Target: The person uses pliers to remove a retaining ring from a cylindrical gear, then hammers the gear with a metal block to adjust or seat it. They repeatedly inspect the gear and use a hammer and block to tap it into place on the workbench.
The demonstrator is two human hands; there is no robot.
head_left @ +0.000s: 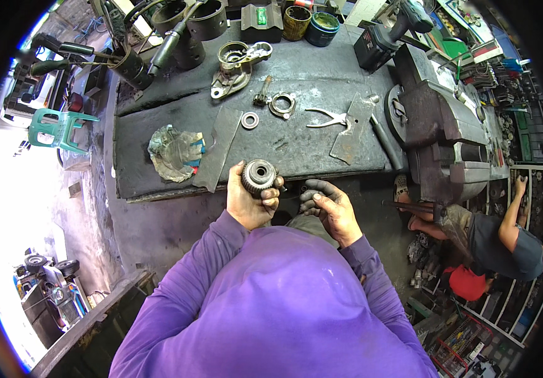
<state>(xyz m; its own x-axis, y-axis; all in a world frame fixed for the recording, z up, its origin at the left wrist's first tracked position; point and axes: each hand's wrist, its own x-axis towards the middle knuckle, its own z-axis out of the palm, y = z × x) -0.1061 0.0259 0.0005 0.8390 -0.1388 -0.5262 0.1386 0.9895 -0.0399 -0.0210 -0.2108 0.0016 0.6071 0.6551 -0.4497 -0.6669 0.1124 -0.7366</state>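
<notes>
My left hand [245, 203] is closed around a round, toothed metal gear [254, 185], its bored end facing up. Just right of it, my right hand [337, 214] has its fingers curled and blackened with grease, the thumb pressed to them; whatever sits in them is too small to name. Both hands are in front of the bench's near edge. On the dark workbench [312, 148] beyond them lie a small ring bearing [245, 121], a metal collar with lugs [288, 114], a short toothed shaft [260, 99] and a cast metal housing [230, 82].
Pliers [340, 118] lie by a flat metal plate [350, 142]; another plate [221, 142] adjoins crumpled plastic [172, 157]. A heavy vise [441, 120] and cordless drill [375, 47] stand right. Cans [323, 31] line the back. Another person [504, 249] bends by shelves at right.
</notes>
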